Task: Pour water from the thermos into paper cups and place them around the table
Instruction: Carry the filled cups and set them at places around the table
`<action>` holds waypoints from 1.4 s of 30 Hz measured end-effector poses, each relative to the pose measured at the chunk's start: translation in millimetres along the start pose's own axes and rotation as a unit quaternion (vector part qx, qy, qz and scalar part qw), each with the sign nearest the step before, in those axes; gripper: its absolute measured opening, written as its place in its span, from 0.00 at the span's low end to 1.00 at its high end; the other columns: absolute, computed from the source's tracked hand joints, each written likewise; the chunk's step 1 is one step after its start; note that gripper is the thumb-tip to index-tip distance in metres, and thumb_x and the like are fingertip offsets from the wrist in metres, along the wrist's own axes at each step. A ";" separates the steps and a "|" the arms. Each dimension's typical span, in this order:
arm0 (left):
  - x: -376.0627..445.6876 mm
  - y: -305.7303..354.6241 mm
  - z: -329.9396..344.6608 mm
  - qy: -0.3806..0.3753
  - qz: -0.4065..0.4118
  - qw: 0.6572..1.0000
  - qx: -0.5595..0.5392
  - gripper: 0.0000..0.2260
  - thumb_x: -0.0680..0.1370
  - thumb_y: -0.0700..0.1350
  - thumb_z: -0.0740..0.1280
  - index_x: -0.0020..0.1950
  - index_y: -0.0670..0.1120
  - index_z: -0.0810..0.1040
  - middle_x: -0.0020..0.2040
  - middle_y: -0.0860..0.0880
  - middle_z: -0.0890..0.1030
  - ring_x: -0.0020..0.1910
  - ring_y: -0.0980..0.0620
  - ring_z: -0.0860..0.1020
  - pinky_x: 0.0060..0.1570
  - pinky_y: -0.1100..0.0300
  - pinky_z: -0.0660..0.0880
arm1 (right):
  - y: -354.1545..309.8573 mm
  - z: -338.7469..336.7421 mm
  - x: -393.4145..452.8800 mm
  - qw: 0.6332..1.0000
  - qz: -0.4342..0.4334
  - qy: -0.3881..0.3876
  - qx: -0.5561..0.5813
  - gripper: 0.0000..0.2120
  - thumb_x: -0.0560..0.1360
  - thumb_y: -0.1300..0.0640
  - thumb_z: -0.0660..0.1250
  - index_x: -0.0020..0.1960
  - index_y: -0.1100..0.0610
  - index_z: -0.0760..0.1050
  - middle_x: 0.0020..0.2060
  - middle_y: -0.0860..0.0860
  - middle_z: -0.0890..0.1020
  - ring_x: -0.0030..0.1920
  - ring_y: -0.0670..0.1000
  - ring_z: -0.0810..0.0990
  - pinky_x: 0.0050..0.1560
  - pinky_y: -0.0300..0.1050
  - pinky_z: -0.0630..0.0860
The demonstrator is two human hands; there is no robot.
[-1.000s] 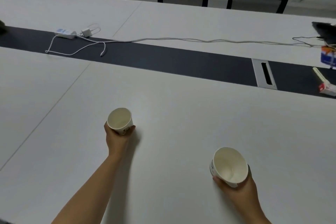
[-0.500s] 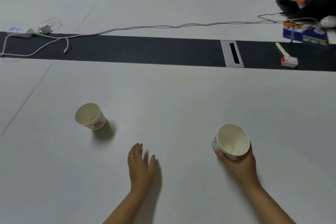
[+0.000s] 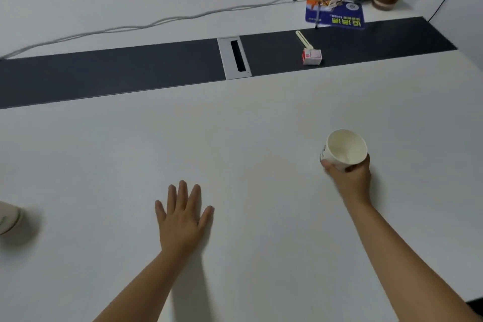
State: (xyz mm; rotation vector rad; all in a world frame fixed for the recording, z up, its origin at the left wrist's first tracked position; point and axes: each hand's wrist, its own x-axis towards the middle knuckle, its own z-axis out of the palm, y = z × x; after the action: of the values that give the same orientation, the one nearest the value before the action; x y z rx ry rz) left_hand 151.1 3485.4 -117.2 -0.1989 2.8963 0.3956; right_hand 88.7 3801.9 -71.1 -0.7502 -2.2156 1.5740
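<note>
On a white conference table (image 3: 261, 117), the right hand (image 3: 351, 180) grips a paper cup (image 3: 345, 149) at right; another cup (image 3: 7, 219) stands at far left, while the left hand (image 3: 183, 217) lies fingers spread. No thermos shows.

Soft, even, slightly dim overhead light falls on the white surface (image 3: 235, 125), with no glare. Faint shadows spread toward 5 o'clock of the left hand (image 3: 183, 217) and the right hand (image 3: 350, 180). The wide lens bows straight lines near the edges, and the paper cup (image 3: 7, 219) at 9 o'clock is smeared by motion blur.
</note>
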 end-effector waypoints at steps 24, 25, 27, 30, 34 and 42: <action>-0.5 12.3 -8.0 0.002 -0.045 0.999 0.002 0.39 0.64 0.67 0.35 0.74 0.56 0.52 0.77 0.52 0.46 0.75 0.52 0.40 0.71 0.50 0.36 | 34.6 15.8 60.5 0.999 -0.035 0.007 -0.032 0.33 0.63 0.63 0.76 0.63 0.63 0.65 0.58 0.60 0.75 0.58 0.59 0.75 0.55 0.45 0.69; -0.2 11.5 -8.1 0.003 -0.043 0.999 0.001 0.39 0.65 0.67 0.35 0.74 0.56 0.52 0.77 0.52 0.47 0.75 0.52 0.40 0.71 0.50 0.36 | 34.4 15.1 59.1 0.999 -0.041 0.005 -0.032 0.32 0.62 0.63 0.76 0.63 0.63 0.65 0.59 0.60 0.75 0.58 0.58 0.74 0.56 0.45 0.69; -0.3 9.6 -6.8 0.006 -0.035 0.999 -0.002 0.39 0.65 0.68 0.36 0.74 0.56 0.53 0.77 0.52 0.47 0.75 0.52 0.40 0.71 0.50 0.36 | 35.0 12.3 52.8 0.999 -0.043 0.007 -0.031 0.33 0.62 0.64 0.75 0.64 0.63 0.65 0.60 0.60 0.74 0.60 0.57 0.73 0.59 0.46 0.69; -0.4 6.4 -4.5 0.012 -0.027 0.999 -0.013 0.38 0.66 0.68 0.37 0.74 0.56 0.54 0.77 0.52 0.48 0.75 0.52 0.40 0.70 0.51 0.34 | 43.0 5.4 28.2 0.998 -0.023 0.031 -0.039 0.36 0.66 0.62 0.73 0.68 0.65 0.59 0.66 0.61 0.68 0.66 0.58 0.68 0.66 0.48 0.65; 0.4 7.6 -5.7 0.034 0.004 0.998 -0.057 0.28 0.75 0.63 0.53 0.72 0.51 0.62 0.75 0.50 0.58 0.76 0.50 0.50 0.72 0.50 0.40 | 57.5 -4.0 -24.2 1.000 0.005 0.006 0.010 0.30 0.70 0.67 0.68 0.69 0.63 0.59 0.69 0.61 0.65 0.66 0.59 0.67 0.60 0.44 0.65; -128.0 -5.0 -28.9 0.132 -0.041 0.928 -0.345 0.14 0.75 0.41 0.67 0.58 0.52 0.74 0.63 0.64 0.65 0.63 0.64 0.65 0.58 0.82 0.56 | 29.1 8.0 -162.9 0.961 -0.069 -0.268 0.018 0.24 0.67 0.76 0.66 0.60 0.61 0.70 0.55 0.42 0.78 0.51 0.27 0.73 0.53 0.20 0.67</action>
State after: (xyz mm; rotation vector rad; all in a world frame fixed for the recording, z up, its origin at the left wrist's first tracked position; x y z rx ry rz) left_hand 270.4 3485.9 -62.4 -0.5095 2.8470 1.4618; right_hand 223.2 3708.0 -94.5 -0.1506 -2.5199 1.9070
